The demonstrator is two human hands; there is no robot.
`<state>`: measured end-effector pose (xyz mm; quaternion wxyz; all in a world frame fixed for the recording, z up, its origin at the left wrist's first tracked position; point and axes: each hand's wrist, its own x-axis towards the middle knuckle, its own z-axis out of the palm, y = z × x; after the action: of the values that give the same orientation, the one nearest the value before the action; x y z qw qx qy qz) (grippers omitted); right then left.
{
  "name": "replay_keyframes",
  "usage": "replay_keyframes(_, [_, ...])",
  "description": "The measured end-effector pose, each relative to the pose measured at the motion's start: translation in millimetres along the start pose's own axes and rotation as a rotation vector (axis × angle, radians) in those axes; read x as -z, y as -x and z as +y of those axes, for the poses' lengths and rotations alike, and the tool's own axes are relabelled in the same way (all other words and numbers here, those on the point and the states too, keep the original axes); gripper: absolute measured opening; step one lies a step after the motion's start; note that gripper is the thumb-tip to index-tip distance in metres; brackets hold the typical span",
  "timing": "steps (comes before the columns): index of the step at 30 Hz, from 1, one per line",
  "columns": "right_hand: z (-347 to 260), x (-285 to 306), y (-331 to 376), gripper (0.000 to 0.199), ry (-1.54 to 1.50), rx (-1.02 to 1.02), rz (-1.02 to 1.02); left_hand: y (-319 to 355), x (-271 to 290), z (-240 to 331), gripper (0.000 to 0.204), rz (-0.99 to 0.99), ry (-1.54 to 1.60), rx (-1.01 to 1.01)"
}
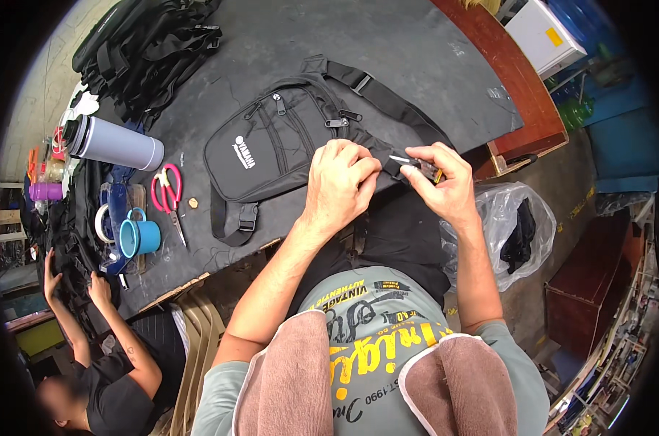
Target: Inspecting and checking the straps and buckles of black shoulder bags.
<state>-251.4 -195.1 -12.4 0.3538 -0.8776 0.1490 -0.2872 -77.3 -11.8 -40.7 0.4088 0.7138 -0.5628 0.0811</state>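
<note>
A black sling bag (257,149) with several zippers lies flat on the dark table in front of me. My left hand (340,182) is closed at the bag's near right edge, its fingers pinching the black strap (376,145); the exact grip is partly hidden. Just right of it, my right hand (445,185) holds small thread snips (402,159) with a pointed metal tip and a bit of yellow. That tip points left, close to the strap. From the bag's top, a wide webbing strap with a buckle (361,84) curves round to the right.
Black bags (144,54) are piled far left. A grey tumbler (119,143), red-handled pliers (171,192), and a blue mug (140,236) stand or lie at left. A co-worker (119,363) handles black fabric there. A clear plastic bag (540,240) sits right, below the table edge.
</note>
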Motion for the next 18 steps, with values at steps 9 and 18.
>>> replay_keyframes(9, [5.3, -10.1, 6.0, 0.026, 0.125, 0.127, -0.073, 7.5, 1.4, -4.6, 0.016, 0.035, 0.136, 0.045])
replay_keyframes(18, [6.2, -19.8, 6.1, 0.021, 0.139, 0.179, -0.029, 7.4, 1.7, -5.2, 0.016, 0.037, 0.127, 0.039])
